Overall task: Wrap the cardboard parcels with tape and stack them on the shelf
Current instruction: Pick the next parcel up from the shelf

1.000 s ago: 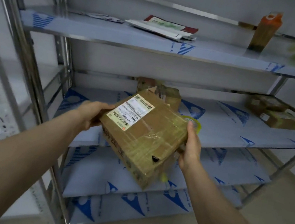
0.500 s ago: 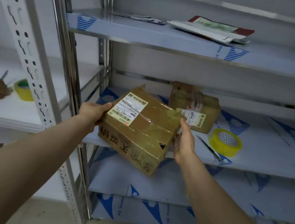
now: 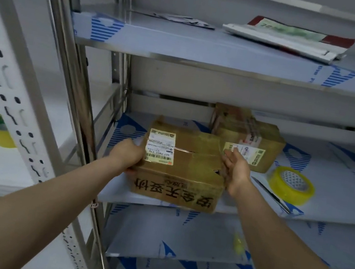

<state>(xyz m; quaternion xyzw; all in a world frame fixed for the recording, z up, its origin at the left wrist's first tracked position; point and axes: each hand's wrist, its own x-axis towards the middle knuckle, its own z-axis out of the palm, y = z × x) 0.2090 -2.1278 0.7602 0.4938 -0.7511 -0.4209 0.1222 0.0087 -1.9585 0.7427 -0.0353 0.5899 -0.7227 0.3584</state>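
Brown cardboard parcel [image 3: 180, 165], rectangular, banded in glossy clear tape, white printed label on its top, black characters on the near face.

Head view, position: at the front of the middle steel shelf [image 3: 340, 186], which is covered in blue-printed protective film. The near face stands about level with the shelf's front edge. Whether the base rests fully cannot be told.

Head view, relation: the long axis runs left to right, spanning the two hands.
- The left hand [image 3: 126, 156] grips the left end, fingers curled round the lower corner.
- The right hand [image 3: 235, 170] lies flat by the right end, fingers straight and close together, pointing toward the back. Firm contact cannot be told.
- Both hands are equally near. Judged from this, any push goes straight back, away from the fingers.

Head view, neighbours:
- A second brown cardboard parcel [image 3: 249, 137], also taped and labelled, sits behind and to the right, just beside the far right corner. Whether they touch cannot be told.
- A yellow-rimmed roll of clear tape [image 3: 291, 185] lies near the right hand.
- A slim dark tool [image 3: 272, 195] lies beside the roll.

Handling, as judgement: rigid box, slick tape, smooth film, so it is likely to slide easily.
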